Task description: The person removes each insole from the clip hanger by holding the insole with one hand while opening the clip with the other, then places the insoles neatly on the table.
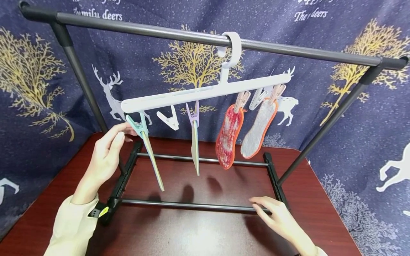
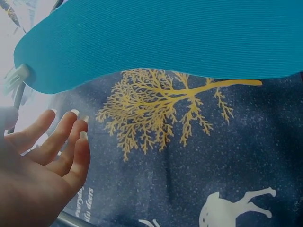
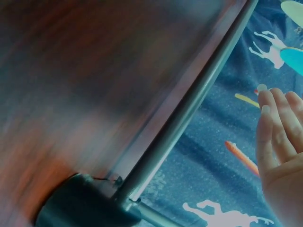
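My left hand (image 1: 106,153): loose, just beside teal clip (image 1: 141,128), which suspends blue insole (image 2: 156,40) above desk (image 1: 166,231) | my right hand (image 1: 277,216): relaxed, empty

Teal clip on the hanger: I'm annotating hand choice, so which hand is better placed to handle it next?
Probably the left hand: it is raised close to the teal clip, while the right hand is low, near the lower front bar.

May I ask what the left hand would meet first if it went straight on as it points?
The left hand would probably meet the teal clip first, or the blue insole hanging from it; depth is unclear.
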Tool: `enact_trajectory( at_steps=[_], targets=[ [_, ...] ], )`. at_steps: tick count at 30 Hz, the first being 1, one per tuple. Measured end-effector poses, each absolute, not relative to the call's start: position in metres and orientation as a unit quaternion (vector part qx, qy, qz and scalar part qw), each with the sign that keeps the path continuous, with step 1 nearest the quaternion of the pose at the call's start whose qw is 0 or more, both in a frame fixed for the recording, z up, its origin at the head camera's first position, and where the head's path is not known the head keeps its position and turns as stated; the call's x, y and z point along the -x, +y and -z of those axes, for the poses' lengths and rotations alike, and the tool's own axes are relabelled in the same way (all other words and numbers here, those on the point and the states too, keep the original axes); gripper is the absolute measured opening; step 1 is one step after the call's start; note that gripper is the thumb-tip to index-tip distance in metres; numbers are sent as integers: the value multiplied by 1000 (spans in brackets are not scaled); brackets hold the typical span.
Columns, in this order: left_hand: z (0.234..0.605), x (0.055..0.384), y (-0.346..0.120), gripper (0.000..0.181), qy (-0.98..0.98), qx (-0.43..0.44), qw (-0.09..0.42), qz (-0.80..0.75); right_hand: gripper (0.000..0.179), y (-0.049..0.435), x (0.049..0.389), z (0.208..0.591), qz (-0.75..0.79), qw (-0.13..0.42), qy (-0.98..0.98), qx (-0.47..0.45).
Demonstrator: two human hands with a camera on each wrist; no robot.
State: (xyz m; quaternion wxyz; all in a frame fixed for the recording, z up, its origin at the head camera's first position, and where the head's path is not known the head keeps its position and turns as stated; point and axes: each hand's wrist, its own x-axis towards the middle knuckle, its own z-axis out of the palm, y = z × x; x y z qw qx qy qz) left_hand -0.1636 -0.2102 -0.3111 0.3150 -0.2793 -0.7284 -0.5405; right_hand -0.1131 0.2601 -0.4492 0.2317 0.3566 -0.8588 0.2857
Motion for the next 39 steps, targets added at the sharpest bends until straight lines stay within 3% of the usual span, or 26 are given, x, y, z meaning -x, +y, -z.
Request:
enact_trajectory(
  at_steps=[19,39],
  targets=[
    [298,162,-197,31,-686,318,325,569,29,251,114,456,-292,242,-842,-384],
    [288,165,-183,33,-641,386,274,605,21,238,113,456,-305,239,-814,-433]
  ],
)
